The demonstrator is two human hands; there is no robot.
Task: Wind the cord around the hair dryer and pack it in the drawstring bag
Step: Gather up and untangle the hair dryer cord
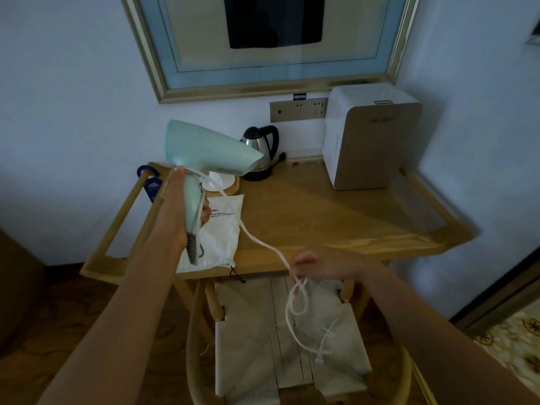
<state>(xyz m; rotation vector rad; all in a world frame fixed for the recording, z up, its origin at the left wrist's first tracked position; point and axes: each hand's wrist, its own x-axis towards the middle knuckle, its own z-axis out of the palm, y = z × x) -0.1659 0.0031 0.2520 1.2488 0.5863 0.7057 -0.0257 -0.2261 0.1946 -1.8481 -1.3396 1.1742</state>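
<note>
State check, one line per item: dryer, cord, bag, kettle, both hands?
hair dryer: held up, off table
cord: mostly unwound, dangling
drawstring bag: flat on table, empty
kettle: lid shut
left hand: gripping dryer handle
right hand: pinching cord

Kettle (261, 150) and white appliance (371, 138) crowd table's (321, 217) back.

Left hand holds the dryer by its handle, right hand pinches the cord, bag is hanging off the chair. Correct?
Not quite. In the head view the bag lies flat on the table, not on the chair. The rest holds: left hand grips the dryer handle, right hand pinches the cord.
</note>
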